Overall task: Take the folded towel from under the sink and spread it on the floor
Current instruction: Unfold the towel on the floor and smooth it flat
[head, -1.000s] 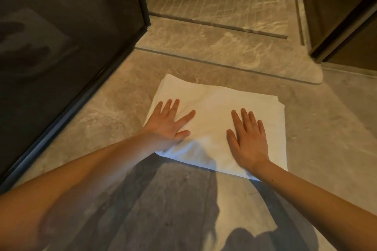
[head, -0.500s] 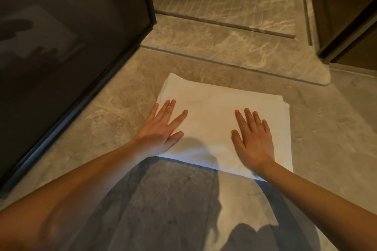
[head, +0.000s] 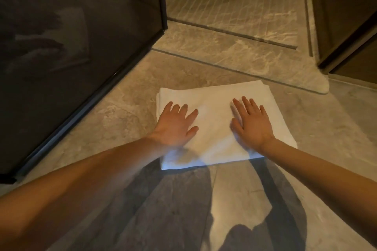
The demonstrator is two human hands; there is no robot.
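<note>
Head view: both flat hands, left hand [head: 175, 123] and right hand [head: 251, 123], on unmarked white towel [head: 214, 108].

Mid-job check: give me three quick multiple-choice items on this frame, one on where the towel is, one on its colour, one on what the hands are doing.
1. Where does the towel lie?
A. On the stone floor, right of the dark glass panel
B. Draped over the top of the panel
C. Inside a cabinet

2. What colour is the towel?
A. Dark grey
B. White
C. Red

3. How are the hands placed?
A. Both clenched into fists in the air
B. One lifting a corner high
C. Left hand and right hand flat, palms down, fingers spread on the towel

Answers:
1 A, the cloth rests on the floor tiles beside the panel's frame.
2 B, it reads white against the grey-brown stone.
3 C, both palms press on top; layered edges show it is still partly folded.
</note>
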